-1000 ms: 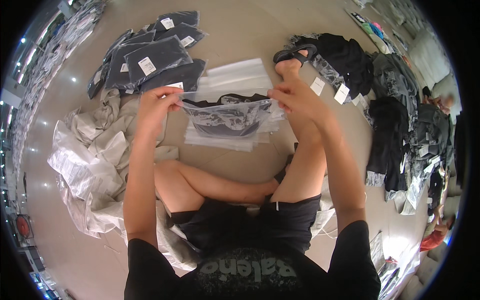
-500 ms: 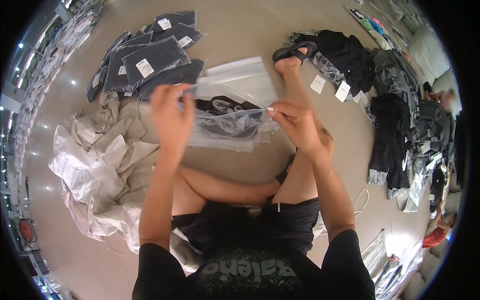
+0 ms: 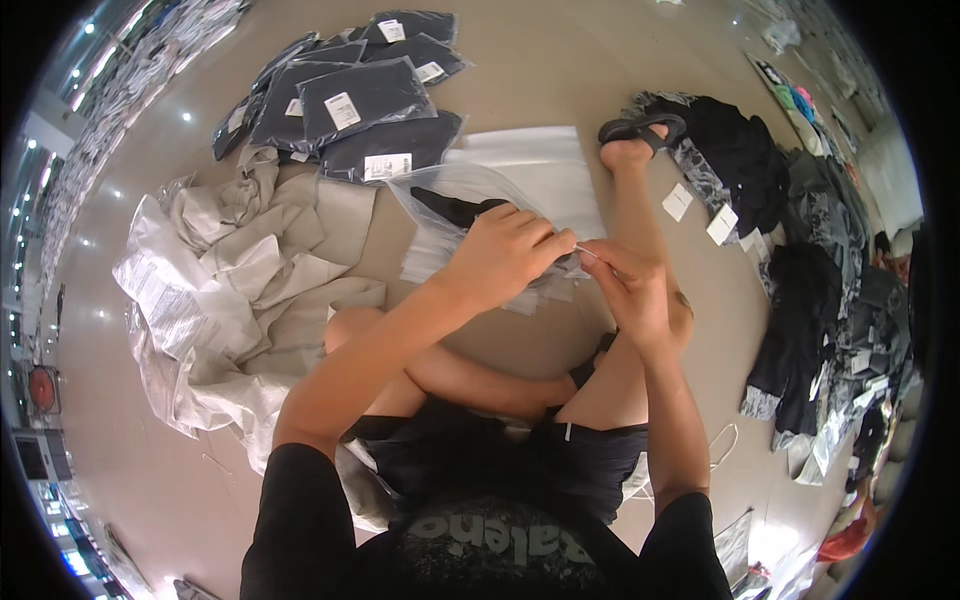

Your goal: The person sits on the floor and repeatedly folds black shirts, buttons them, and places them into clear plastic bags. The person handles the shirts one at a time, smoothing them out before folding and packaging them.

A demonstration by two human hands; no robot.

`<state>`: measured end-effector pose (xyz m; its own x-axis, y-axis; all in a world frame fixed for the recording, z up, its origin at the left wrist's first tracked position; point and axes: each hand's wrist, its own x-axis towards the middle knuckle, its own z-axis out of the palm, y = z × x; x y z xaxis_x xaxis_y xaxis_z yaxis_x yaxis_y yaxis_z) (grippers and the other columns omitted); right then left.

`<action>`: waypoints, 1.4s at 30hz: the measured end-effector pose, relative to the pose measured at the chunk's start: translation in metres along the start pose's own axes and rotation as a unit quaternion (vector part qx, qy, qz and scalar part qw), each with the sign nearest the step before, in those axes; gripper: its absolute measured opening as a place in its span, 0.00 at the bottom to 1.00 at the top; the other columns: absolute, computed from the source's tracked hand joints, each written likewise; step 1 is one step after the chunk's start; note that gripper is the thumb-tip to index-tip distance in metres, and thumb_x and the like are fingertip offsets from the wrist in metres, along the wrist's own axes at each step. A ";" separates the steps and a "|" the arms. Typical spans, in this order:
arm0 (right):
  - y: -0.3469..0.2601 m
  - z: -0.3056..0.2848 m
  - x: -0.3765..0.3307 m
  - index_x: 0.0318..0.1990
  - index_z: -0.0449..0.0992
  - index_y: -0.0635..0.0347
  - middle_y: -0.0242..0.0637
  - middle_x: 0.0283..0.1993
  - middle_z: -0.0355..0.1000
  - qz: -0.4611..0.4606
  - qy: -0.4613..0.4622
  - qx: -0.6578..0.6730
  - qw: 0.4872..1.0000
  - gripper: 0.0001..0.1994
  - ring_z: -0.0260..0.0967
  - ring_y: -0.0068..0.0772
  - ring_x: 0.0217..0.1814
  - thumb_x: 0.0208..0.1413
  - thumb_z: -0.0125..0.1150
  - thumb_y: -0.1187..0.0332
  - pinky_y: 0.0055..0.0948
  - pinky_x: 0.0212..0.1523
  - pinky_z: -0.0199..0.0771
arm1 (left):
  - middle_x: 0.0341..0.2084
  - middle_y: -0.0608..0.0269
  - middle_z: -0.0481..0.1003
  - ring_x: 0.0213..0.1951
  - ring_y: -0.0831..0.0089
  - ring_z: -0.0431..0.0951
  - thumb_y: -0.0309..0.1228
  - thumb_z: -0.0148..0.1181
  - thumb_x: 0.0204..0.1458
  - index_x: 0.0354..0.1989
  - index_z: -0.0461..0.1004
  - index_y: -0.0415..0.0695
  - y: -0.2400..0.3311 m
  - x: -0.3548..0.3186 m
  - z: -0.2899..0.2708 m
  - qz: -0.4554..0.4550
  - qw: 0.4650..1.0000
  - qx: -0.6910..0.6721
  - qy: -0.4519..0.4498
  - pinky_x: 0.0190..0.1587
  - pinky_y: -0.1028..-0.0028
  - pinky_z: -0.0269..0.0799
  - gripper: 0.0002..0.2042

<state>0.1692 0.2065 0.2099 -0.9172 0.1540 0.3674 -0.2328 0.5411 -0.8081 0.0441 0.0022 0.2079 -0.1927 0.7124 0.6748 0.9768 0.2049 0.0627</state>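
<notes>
Item: clear plastic bag [image 3: 440,200] with dark garment [image 3: 455,210], on floor, under both hands.
Left hand [image 3: 505,255]: fingers curled, pressing the bag's edge.
Right hand [image 3: 625,285]: pinching the same edge, touching left.
Beyond: packed dark bags [image 3: 350,110].

Both hands [image 3: 560,265] pinch a glossy clear plastic bag [image 3: 470,200] over smooth, shiny floor [image 3: 560,60].
</notes>
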 end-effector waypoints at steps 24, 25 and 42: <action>-0.002 -0.067 0.013 0.54 0.86 0.64 0.47 0.51 0.84 0.110 -0.321 0.030 0.940 0.17 0.80 0.44 0.59 0.67 0.69 0.60 0.38 0.63 0.76 | 0.35 0.60 0.83 0.34 0.59 0.85 0.32 0.71 0.59 0.51 0.85 0.51 -0.023 -0.142 -0.072 -0.161 0.966 -0.074 -0.186 0.36 0.61 0.79 0.12; 0.021 -0.049 0.003 0.61 0.82 0.62 0.49 0.57 0.81 0.085 -0.279 -0.022 0.956 0.20 0.79 0.48 0.61 0.68 0.67 0.58 0.38 0.63 0.76 | 0.35 0.59 0.84 0.34 0.60 0.85 0.33 0.71 0.60 0.52 0.85 0.50 -0.024 -0.158 -0.055 -0.232 0.927 -0.126 -0.265 0.37 0.62 0.79 0.12; 0.179 0.191 -0.072 0.85 0.47 0.45 0.52 0.89 0.35 0.095 -0.200 -0.422 0.879 0.50 0.27 0.63 0.90 0.64 0.54 0.29 0.75 0.81 0.30 | 0.48 0.39 0.82 0.54 0.45 0.82 0.57 0.76 0.46 0.55 0.76 0.31 -0.046 -0.200 0.157 -0.665 0.695 -0.213 -0.173 0.55 0.53 0.79 0.40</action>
<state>0.1317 0.1342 -0.0491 -0.9933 0.0954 -0.0644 0.1040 0.9838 -0.1461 0.0232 -0.0444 -0.0459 -0.8902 0.2175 -0.4003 -0.1607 0.6723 0.7227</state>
